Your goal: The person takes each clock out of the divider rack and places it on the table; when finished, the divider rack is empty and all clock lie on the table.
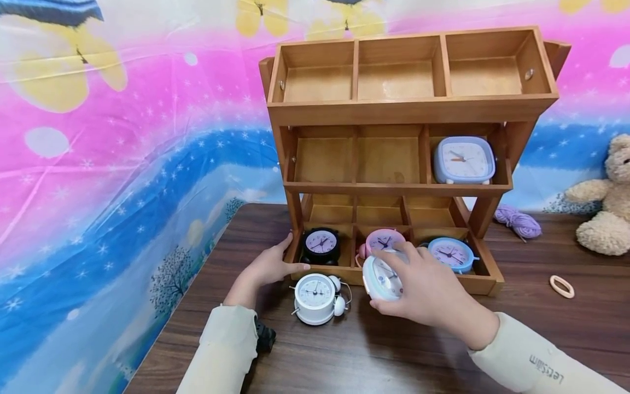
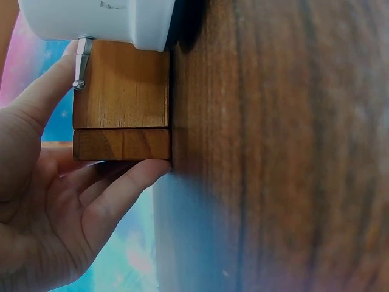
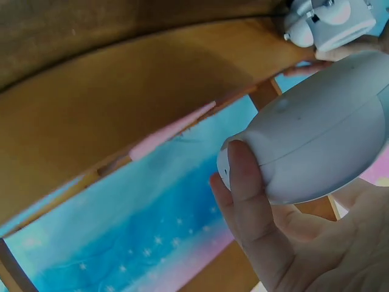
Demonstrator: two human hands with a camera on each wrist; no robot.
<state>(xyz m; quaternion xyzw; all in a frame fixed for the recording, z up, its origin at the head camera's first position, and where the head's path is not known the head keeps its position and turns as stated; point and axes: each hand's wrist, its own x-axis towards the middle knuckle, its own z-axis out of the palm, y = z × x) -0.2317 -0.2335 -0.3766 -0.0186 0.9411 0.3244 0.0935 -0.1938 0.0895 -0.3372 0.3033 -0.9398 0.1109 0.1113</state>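
Observation:
My left hand (image 1: 266,266) holds the lower left corner of the wooden rack (image 1: 413,111), thumb at the front panel and fingers along its side. In the left wrist view the fingers (image 2: 121,198) touch the rack's end. My right hand (image 1: 433,282) grips a white and pale-blue clock (image 3: 328,134), tilted, in front of the bottom tier. Behind it a pink alarm clock (image 1: 381,241) sits in the middle compartment, partly hidden. A white twin-bell alarm clock (image 1: 315,295) stands on the table between the hands.
The bottom tier also has a black alarm clock (image 1: 321,243) at left and a blue one (image 1: 450,254) at right. A lavender clock (image 1: 465,160) sits in the middle tier's right compartment. Purple yarn (image 1: 519,221), a wooden ring (image 1: 561,287) and a teddy bear (image 1: 607,210) are at right.

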